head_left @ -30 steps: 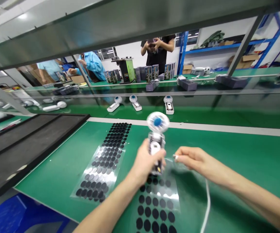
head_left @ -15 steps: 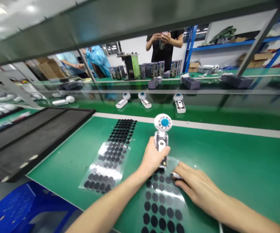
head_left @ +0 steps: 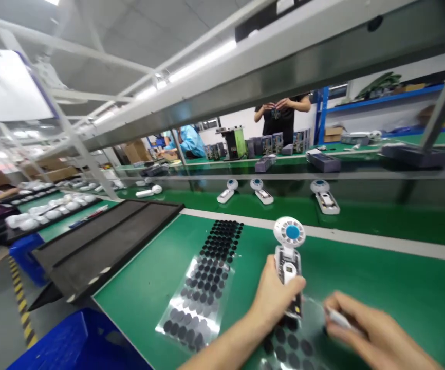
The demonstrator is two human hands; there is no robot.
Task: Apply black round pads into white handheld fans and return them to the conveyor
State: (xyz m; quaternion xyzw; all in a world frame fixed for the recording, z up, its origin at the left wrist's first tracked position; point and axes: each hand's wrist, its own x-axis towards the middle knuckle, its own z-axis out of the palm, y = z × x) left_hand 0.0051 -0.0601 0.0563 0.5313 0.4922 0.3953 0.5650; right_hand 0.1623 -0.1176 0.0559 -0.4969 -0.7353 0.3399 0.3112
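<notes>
Head view: a worker's left hand point(head_left: 274, 297) wraps the lower body of a white plastic handheld device with a round, blue-centred head point(head_left: 289, 268), apparently to leave its open face exposed above a clear plastic sheet of black discs point(head_left: 292, 341). Nearby, the right hand point(head_left: 369, 324) pinches a slim white piece point(head_left: 340, 319), seemingly for fine control.

The device point(head_left: 289, 267) is white and blue, the tabletop point(head_left: 365, 270) green.
</notes>
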